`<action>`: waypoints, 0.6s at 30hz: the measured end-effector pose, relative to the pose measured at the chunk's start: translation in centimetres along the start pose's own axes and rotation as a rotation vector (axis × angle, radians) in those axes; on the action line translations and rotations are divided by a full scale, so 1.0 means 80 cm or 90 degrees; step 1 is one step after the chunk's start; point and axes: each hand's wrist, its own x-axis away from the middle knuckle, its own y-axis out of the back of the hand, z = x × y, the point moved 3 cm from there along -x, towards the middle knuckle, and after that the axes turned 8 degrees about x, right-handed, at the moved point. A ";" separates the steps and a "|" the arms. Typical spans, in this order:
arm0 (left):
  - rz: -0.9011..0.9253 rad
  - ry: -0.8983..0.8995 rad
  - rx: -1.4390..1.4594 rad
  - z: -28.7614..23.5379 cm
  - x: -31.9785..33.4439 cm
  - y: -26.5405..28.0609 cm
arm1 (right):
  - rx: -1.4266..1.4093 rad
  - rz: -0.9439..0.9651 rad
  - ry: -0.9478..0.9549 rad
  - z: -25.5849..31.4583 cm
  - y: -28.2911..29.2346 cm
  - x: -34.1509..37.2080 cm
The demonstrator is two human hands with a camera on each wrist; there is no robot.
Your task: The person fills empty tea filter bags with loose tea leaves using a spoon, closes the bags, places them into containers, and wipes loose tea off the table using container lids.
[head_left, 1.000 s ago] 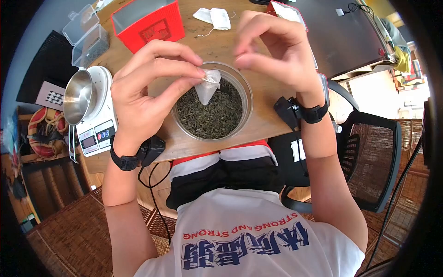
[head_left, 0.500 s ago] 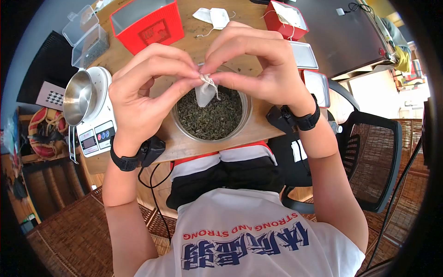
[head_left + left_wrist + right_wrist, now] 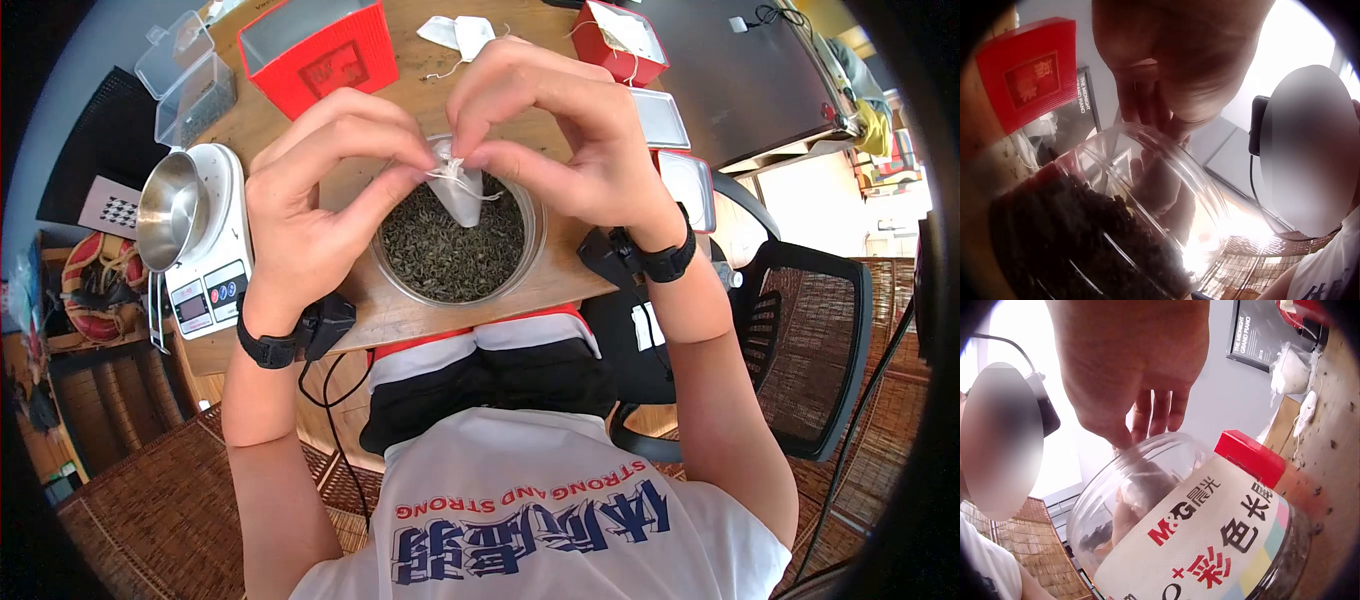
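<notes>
A small white drawstring tea bag (image 3: 465, 205) hangs over the open mouth of a clear round jar (image 3: 1147, 550). Dark dried tea leaves (image 3: 450, 262) lie inside that jar. My left hand (image 3: 330, 185) pinches the gathered top of the bag between thumb and fingers. From the other side, my right hand (image 3: 570, 135) pinches the same top with thumb and fingertips. A thin white string trails from the bag toward the right. In both wrist views the hands stand just above the jar's rim, and the fingertips are partly hidden.
A kitchen scale (image 3: 215, 285) carrying a steel bowl (image 3: 172, 212) stands at left, with a clear lidded box (image 3: 205, 95) behind. A red box (image 3: 325, 60) is at the back. White bags (image 3: 470, 38) and another red box (image 3: 620, 45) lie farther right.
My right hand came in from the upper right to the bag's top beside my left hand. The bag's lower end has swung to the right, and its string now stretches out sideways.
</notes>
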 end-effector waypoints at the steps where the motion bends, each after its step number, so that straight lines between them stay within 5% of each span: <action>1: -0.006 -0.010 -0.017 0.000 0.000 0.002 | 0.001 0.007 -0.004 -0.001 -0.001 0.000; 18: -0.003 -0.029 -0.057 -0.004 -0.001 0.001 | 0.022 0.043 -0.021 0.000 0.008 -0.001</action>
